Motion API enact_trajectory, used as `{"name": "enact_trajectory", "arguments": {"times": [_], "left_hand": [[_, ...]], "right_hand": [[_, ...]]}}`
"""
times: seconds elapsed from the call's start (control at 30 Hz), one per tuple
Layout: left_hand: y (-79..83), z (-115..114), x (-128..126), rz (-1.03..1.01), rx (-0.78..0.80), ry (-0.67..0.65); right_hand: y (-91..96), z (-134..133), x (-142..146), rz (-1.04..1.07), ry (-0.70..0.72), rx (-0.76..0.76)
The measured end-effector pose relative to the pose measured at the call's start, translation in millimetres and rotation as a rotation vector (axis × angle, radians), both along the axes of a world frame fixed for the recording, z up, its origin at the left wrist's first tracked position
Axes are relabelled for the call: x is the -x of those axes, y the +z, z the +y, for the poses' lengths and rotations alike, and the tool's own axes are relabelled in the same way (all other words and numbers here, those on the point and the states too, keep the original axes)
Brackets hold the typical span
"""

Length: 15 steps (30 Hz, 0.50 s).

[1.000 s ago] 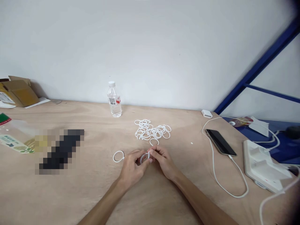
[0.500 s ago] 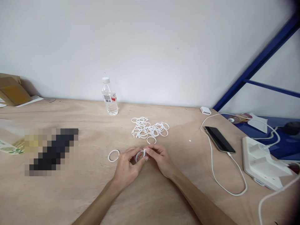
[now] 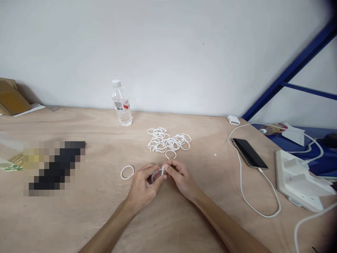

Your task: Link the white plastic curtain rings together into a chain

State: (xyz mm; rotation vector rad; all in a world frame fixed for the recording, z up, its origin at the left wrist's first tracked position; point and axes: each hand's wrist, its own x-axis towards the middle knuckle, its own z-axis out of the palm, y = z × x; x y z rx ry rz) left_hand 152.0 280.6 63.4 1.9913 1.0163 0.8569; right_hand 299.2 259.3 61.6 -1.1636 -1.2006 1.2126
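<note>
in the head camera view, the left hand and the right hand are close together, their fingertips pinching a white plastic ring between them. it looks like a shower curtain ring, though the fingers hide part of it. a second ring lies on the plywood table just left of the left hand. a tangled pile of rings sits ahead of the hands, with a water bottle farther ahead and a black phone off to the right.
</note>
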Motion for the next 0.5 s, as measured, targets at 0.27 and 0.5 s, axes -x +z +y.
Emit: {"name": "enact_trajectory", "arguments": {"times": [0.27,0.5], "left_hand": [[-13.5,5.3,4.0,0.023,-0.197,0.186],[-16.5,16.5,18.7,0.340,-0.385,0.307]], "right_hand": [[-13.8,5.8,-16.5,-0.285,-0.349,-0.169],[-28.0,14.5,-42.7,-0.900,-0.318,-0.270]]}}
